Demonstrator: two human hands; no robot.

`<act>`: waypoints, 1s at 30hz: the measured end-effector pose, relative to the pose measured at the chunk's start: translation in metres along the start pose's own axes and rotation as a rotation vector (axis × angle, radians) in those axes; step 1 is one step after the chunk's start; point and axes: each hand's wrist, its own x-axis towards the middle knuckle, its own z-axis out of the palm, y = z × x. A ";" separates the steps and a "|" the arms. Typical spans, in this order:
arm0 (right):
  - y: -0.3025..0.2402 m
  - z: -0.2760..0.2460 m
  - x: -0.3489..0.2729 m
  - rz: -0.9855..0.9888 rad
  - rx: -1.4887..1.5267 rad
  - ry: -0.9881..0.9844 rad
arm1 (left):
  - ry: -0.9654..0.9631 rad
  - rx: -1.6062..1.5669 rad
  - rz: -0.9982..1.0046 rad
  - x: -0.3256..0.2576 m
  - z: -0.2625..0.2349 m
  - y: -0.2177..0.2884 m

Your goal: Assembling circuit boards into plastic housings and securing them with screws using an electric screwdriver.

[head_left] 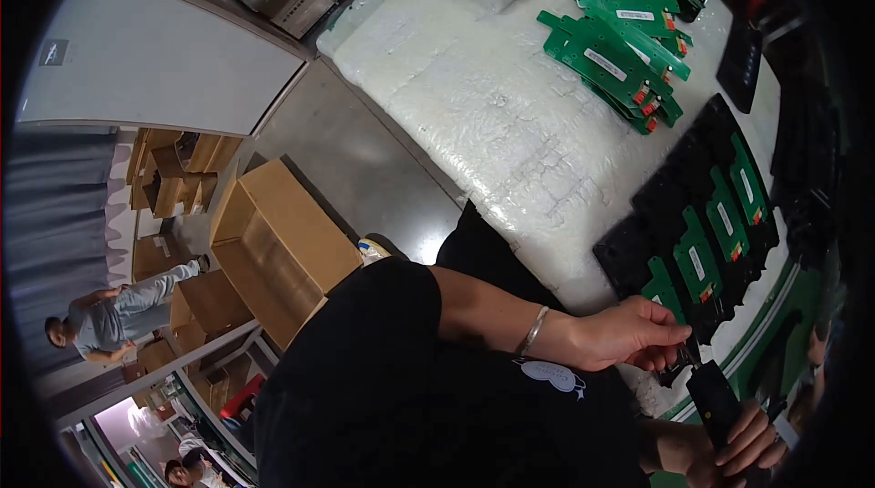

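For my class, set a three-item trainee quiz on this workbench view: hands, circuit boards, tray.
1. True or false: the green circuit boards at the far end of the white padded table lie in a loose pile.
2. What does the right hand grip? A) a black oblong part B) a cardboard box C) a cup
3. Fill in: the black tray holds boards coloured ____.

Key: 1 true. 2 A. 3 green; the left hand, a bracelet on its wrist, pinches at the part's top end.
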 end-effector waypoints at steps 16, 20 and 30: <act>0.018 -0.012 0.010 0.091 -0.220 0.190 | 0.113 0.052 -0.137 -0.029 0.009 0.022; 0.021 -0.014 0.001 0.154 -0.289 0.231 | 0.087 0.086 -0.394 -0.030 0.001 0.035; 0.027 -0.021 -0.002 0.114 -0.248 0.244 | 0.079 0.283 -0.417 -0.031 -0.006 0.032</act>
